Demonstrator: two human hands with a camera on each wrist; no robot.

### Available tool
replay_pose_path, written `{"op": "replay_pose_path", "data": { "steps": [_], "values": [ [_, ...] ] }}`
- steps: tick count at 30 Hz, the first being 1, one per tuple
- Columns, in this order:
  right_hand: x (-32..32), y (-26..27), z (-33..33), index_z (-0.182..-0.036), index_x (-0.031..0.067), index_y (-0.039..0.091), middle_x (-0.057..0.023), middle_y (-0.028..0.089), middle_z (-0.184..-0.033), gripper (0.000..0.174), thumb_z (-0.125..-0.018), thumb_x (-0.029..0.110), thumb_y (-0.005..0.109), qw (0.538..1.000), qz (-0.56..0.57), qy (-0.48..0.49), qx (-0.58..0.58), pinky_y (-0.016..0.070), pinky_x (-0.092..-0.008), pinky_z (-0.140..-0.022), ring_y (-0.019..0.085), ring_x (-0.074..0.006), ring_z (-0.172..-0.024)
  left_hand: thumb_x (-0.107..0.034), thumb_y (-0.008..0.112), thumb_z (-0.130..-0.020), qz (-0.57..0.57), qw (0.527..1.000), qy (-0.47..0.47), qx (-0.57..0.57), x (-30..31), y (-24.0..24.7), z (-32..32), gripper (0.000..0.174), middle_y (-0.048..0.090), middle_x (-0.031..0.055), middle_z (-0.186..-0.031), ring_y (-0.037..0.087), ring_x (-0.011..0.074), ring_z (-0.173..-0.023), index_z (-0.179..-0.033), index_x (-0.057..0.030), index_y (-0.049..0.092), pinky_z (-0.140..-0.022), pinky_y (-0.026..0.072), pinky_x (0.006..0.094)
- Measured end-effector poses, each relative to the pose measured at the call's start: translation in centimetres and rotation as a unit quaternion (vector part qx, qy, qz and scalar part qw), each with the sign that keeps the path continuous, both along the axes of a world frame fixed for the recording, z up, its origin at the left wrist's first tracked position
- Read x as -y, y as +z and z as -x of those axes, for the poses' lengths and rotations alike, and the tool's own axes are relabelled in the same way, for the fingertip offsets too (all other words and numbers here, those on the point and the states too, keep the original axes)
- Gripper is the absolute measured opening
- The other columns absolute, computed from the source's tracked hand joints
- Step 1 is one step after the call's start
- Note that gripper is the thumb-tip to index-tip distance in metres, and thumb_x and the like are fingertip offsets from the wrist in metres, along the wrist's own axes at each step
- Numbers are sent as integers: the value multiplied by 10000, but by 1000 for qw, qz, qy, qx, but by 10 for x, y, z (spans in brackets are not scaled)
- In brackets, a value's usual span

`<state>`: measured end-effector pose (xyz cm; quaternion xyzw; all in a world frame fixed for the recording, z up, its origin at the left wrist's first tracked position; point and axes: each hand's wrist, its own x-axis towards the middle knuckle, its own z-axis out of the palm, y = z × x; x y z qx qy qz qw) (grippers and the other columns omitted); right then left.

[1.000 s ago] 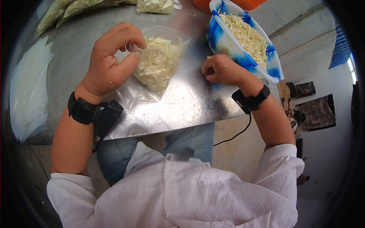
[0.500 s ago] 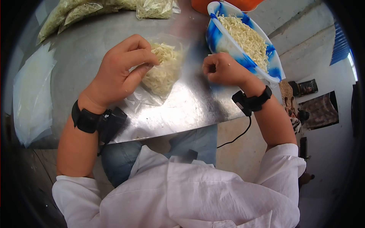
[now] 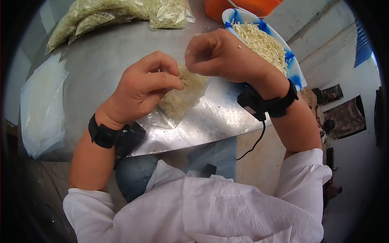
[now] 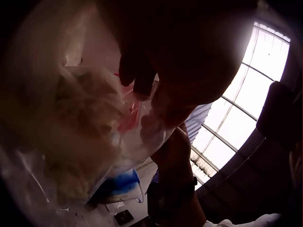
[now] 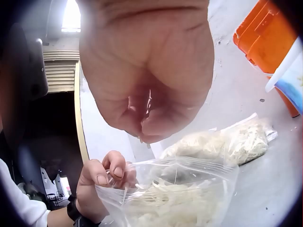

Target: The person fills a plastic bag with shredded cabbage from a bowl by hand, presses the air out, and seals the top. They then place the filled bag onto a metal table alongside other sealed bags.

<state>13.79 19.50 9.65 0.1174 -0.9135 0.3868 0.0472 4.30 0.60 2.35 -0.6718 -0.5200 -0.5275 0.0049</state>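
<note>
A clear zip bag (image 3: 180,106) partly filled with pale vegetable shreds (image 5: 175,205) sits on the metal table in front of the person. The left hand (image 3: 139,87) pinches the bag's open top edge between thumb and fingers, as the right wrist view shows. Over the bag's mouth hovers the right hand (image 3: 227,54), fingers curled downward round a few shreds; thin pale ends stick out at its fingertips (image 5: 154,127). A blue-and-white bowl (image 3: 298,77) heaped with the same shreds stands at the right, partly hidden behind the right forearm.
Filled bags (image 3: 115,11) lie along the table's (image 3: 101,44) far edge. A stack of flat clear bags (image 3: 43,109) lies at the left. An orange container (image 3: 243,5) stands behind the bowl, and a cable (image 3: 257,141) hangs from the right wrist camera.
The right hand has moved from beside the bowl leftward to above the bag. The left hand, at the bag's edge, has shifted right and nearer the person in the head view.
</note>
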Motion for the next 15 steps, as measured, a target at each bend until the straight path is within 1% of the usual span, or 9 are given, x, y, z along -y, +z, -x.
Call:
{"op": "replay_pose_path", "data": {
  "steps": [2, 3, 5, 9, 11, 12, 14, 15],
  "values": [
    [2, -2, 2, -769, 10, 642, -71, 633, -674, 78, -693, 14, 626, 995, -103, 0, 2, 481, -246, -610, 602, -128, -633, 158, 561, -679, -3, 1000, 4, -1, 0, 0, 0, 268, 513, 57, -912, 538, 167, -766, -839, -43, 638, -650, 437, 255],
    [1, -4, 3, -769, 10, 642, -71, 633, -674, 78, -693, 14, 626, 995, -104, 1, 2, 481, -246, -610, 602, -128, -633, 157, 563, -677, -5, 1000, 9, -7, 0, 0, 0, 270, 515, 55, -913, 539, 168, -764, -840, -44, 640, -647, 439, 256],
    [0, -6, 5, -787, 17, 654, -109, 639, -691, 111, -678, 15, 634, 991, -130, 18, -28, 492, -279, -615, 626, -180, -646, 155, 565, -675, -8, 1000, 14, -12, 0, 1, 1, 272, 517, 54, -915, 541, 169, -762, -841, -46, 642, -645, 441, 258],
    [9, 2, 1, -828, -15, 644, -113, 643, -750, 129, -702, 10, 639, 988, -153, -2, -24, 485, -279, -650, 609, -180, -672, 148, 574, -672, -9, 1000, 22, -19, 0, 1, 2, 270, 523, 54, -917, 548, 173, -766, -842, -50, 646, -646, 447, 259],
    [11, 3, 1, -841, -5, 650, -116, 637, -744, 146, -698, 21, 649, 972, -235, -3, -9, 485, -282, -653, 605, -178, -675, 144, 577, -671, -7, 1000, 22, -14, 0, 0, 1, 268, 524, 56, -916, 550, 174, -769, -841, -51, 647, -649, 448, 260],
    [9, 1, 1, -841, -5, 650, -116, 637, -744, 146, -698, 21, 649, 972, -236, -3, -10, 485, -282, -653, 605, -178, -675, 137, 578, -676, -5, 999, 28, -20, 0, 0, 2, 258, 525, 58, -917, 551, 178, -769, -845, -47, 644, -653, 450, 262],
    [4, -2, 0, -844, -2, 648, -83, 634, -735, 115, -730, 15, 641, 980, -196, 15, -42, 479, -265, -638, 592, -143, -667, 131, 580, -681, -8, 999, 31, -28, 0, 0, 2, 249, 526, 61, -917, 552, 182, -770, -849, -42, 642, -657, 451, 265],
    [1, 3, -2, -844, -2, 648, -83, 634, -735, 115, -730, 15, 641, 979, -201, 12, -41, 479, -265, -638, 592, -143, -667, 120, 580, -679, -8, 999, 37, -17, 0, 0, 2, 251, 528, 67, -913, 553, 188, -770, -868, -36, 635, -662, 451, 270]
  ]
}}
